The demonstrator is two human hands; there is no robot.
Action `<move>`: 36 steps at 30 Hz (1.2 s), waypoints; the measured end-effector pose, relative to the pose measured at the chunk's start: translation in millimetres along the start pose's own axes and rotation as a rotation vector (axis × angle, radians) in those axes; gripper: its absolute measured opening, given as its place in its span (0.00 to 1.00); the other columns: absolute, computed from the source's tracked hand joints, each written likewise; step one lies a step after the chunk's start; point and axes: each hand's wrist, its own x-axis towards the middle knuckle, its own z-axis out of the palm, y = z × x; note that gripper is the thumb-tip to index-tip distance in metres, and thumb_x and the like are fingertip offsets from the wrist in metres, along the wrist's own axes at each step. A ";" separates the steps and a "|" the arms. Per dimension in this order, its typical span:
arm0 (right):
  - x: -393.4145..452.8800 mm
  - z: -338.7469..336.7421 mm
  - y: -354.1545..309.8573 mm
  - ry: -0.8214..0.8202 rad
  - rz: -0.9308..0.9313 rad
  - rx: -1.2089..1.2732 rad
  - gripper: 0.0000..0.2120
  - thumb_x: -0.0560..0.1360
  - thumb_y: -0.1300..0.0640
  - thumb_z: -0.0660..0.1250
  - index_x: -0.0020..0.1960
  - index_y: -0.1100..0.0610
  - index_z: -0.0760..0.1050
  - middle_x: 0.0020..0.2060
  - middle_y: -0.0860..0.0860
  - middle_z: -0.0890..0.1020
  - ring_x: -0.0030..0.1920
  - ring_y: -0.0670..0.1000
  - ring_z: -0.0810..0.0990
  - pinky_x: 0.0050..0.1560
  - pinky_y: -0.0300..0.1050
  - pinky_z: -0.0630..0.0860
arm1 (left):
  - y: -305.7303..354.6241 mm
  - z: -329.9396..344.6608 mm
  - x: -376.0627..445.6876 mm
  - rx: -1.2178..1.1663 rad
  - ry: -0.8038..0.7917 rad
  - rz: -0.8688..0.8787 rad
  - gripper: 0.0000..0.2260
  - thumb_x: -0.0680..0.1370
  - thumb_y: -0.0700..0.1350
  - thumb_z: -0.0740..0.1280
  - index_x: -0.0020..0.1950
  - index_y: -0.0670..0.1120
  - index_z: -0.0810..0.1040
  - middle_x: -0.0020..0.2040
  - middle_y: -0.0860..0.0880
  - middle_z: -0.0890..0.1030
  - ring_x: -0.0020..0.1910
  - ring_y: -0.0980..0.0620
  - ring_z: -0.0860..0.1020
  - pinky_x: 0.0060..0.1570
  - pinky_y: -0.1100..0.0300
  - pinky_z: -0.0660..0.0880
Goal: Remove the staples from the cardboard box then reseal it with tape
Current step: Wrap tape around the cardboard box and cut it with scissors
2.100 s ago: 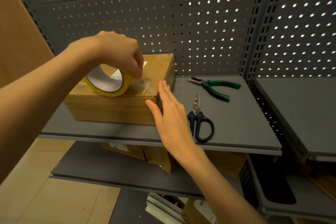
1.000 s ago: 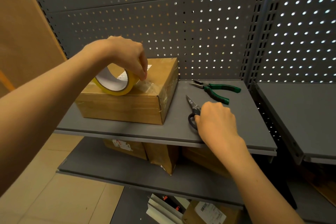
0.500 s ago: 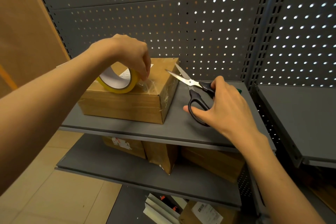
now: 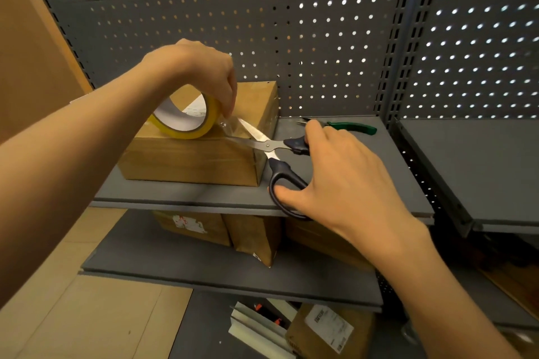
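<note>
- Grey metal shelf [image 4: 335, 183] carries the brown cardboard box [image 4: 189, 160], right under the left hand [image 4: 201, 67].
- Left fingers [image 4: 229, 96] curl round the yellow tape roll [image 4: 186, 122], standing on the box.
- Right hand [image 4: 344, 172] grips black-handled scissors [image 4: 274, 151], blades parted at the clear tape strip.
- Green-handled pliers [image 4: 350, 126] lie just beyond the right fingers.

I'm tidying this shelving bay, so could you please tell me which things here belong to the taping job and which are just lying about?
In use:
- cardboard box
- yellow tape roll, held by left hand
- scissors, blades open at the tape, in right hand

Lying about:
- green-handled pliers
- boxes on the lower shelf
- labelled box on the floor
</note>
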 end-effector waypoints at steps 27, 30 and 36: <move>15.0 18.6 -105.7 0.055 0.445 -0.180 0.20 0.75 0.49 0.66 0.58 0.59 0.64 0.54 0.57 0.76 0.55 0.56 0.75 0.43 0.44 0.67 | -6.7 0.1 -8.2 -0.051 0.056 0.064 0.19 0.68 0.58 0.72 0.52 0.46 0.81 0.45 0.47 0.80 0.45 0.46 0.77 0.38 0.56 0.72; 18.8 21.3 -106.0 0.075 0.441 -0.212 0.16 0.77 0.51 0.64 0.58 0.59 0.65 0.53 0.56 0.77 0.52 0.55 0.77 0.39 0.42 0.63 | -5.8 -0.2 -10.7 -0.061 0.060 0.073 0.19 0.69 0.57 0.72 0.53 0.46 0.81 0.46 0.47 0.80 0.45 0.46 0.76 0.37 0.56 0.71; 19.4 21.2 -108.7 0.083 0.424 -0.237 0.12 0.78 0.52 0.62 0.56 0.59 0.67 0.48 0.54 0.79 0.47 0.53 0.80 0.28 0.39 0.57 | -3.9 0.2 -11.0 -0.056 0.052 0.091 0.20 0.69 0.56 0.73 0.53 0.45 0.80 0.46 0.46 0.80 0.47 0.45 0.77 0.43 0.54 0.76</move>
